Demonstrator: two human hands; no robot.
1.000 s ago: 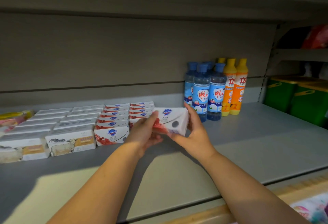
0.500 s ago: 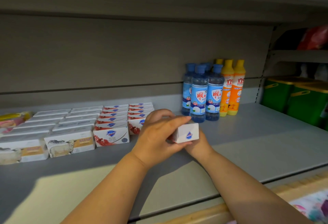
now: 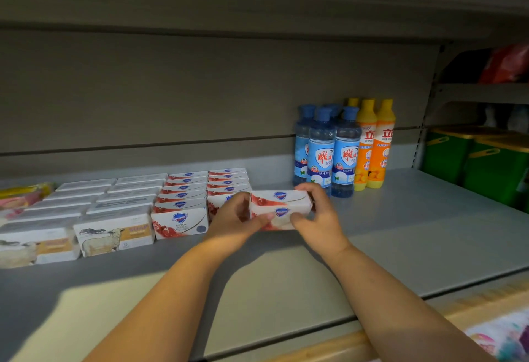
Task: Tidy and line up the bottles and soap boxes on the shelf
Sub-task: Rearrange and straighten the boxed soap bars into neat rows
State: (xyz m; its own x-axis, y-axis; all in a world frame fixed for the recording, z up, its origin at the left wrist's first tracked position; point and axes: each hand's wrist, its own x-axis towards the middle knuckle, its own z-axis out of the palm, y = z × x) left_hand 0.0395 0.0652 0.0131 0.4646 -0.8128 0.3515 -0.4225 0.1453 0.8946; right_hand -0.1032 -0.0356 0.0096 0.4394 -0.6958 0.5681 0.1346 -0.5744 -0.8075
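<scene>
While my left hand (image 3: 237,220) and right hand (image 3: 319,218) clamp the two ends of the red-and-white soap box (image 3: 279,204), its end faces are covered, and I cannot tell whether it touches the shelf (image 3: 415,232) beneath. Behind my left hand, the front box of the nearest matching soap row (image 3: 227,182) is half hidden. Beyond my right fingers stand blue bottles (image 3: 332,155), one base partly masked, with orange bottles (image 3: 375,144) just right of them. Far left of my left hand lie sheep-print boxes (image 3: 114,235), the outermost cut off by the frame's edge.
</scene>
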